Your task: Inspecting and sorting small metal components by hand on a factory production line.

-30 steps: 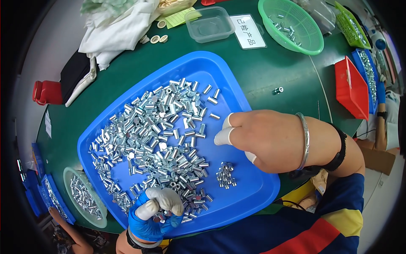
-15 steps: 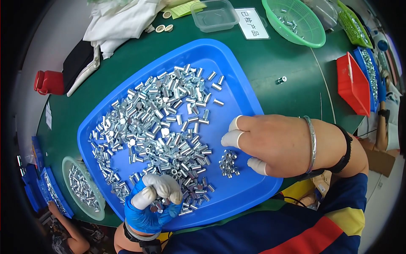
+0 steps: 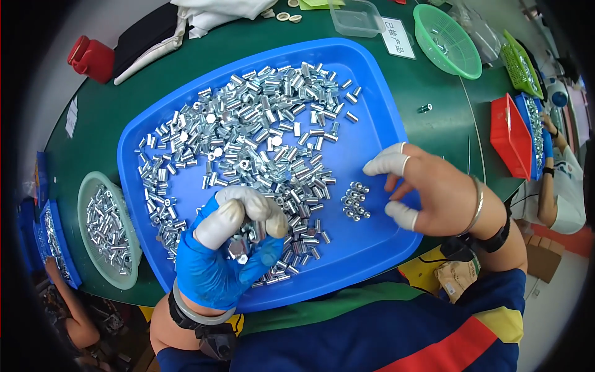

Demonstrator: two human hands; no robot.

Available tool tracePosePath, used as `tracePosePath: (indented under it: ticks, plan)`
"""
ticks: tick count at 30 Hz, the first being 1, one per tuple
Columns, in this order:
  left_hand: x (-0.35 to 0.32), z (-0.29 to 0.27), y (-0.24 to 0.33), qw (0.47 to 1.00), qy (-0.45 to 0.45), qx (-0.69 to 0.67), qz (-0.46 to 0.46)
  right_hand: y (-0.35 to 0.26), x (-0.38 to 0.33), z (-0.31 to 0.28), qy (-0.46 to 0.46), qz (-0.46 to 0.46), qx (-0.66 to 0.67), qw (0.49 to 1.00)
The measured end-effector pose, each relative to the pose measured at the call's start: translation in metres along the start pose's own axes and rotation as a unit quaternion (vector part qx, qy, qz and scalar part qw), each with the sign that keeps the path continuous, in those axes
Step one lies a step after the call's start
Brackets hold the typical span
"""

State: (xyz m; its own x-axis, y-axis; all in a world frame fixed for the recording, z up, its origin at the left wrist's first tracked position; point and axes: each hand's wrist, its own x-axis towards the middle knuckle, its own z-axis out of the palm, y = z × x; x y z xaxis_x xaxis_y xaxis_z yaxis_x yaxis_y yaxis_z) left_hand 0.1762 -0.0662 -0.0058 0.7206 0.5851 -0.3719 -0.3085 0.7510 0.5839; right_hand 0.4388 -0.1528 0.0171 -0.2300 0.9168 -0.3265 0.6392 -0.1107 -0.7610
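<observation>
A wide blue tray holds a large heap of shiny rivet nuts. My left hand, in a blue glove with white finger cots, is closed round several rivet nuts above the tray's near side. Some of their ends show between thumb and fingers. Over the tray's right rim is my right hand, ungloved with white finger cots; its thumb and fingers are spread, and nothing shows between them. Beside its fingertips, a small separate cluster of rivet nuts stands on the tray floor.
A pale green basket of similar parts stands left of the tray. One loose part lies on the green table. A green colander, a clear container and a red bin stand beyond. Other people work at both sides.
My right hand's fingers have spread apart, and it has drawn slightly away from the small cluster. My left hand still grips rivet nuts, now turned more into view. The whole view has shifted.
</observation>
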Motion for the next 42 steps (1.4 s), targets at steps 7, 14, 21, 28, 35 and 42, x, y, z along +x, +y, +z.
tracePosePath:
  ticks: [7, 14, 21, 28, 35, 42]
  plan:
    - [-0.004, 0.009, 0.007, 0.999, 0.047, 0.008, -0.014, -0.01, 0.01, 0.04, 0.058, -0.025, -0.165, 0.984]
    - [-0.002, 0.002, -0.005, 1.0, -0.012, -0.016, 0.006, -0.003, 0.013, 0.063, 0.113, -0.014, -0.182, 0.977]
    - [0.003, 0.004, -0.009, 0.999, -0.014, -0.028, -0.015, 0.004, 0.014, 0.068, 0.139, -0.025, -0.126, 0.982]
    - [0.002, -0.005, -0.001, 0.998, -0.013, -0.056, 0.001, -0.009, 0.017, 0.054, 0.135, -0.099, -0.1, 0.981]
    - [-0.025, -0.012, 0.048, 0.985, 0.022, -0.115, 0.123, -0.108, 0.049, 0.033, 0.075, -0.194, -0.107, 0.972]
    - [-0.102, -0.082, 0.125, 0.882, 0.222, 0.023, 0.414, -0.192, 0.151, 0.1, 0.027, -0.283, -0.034, 0.958]
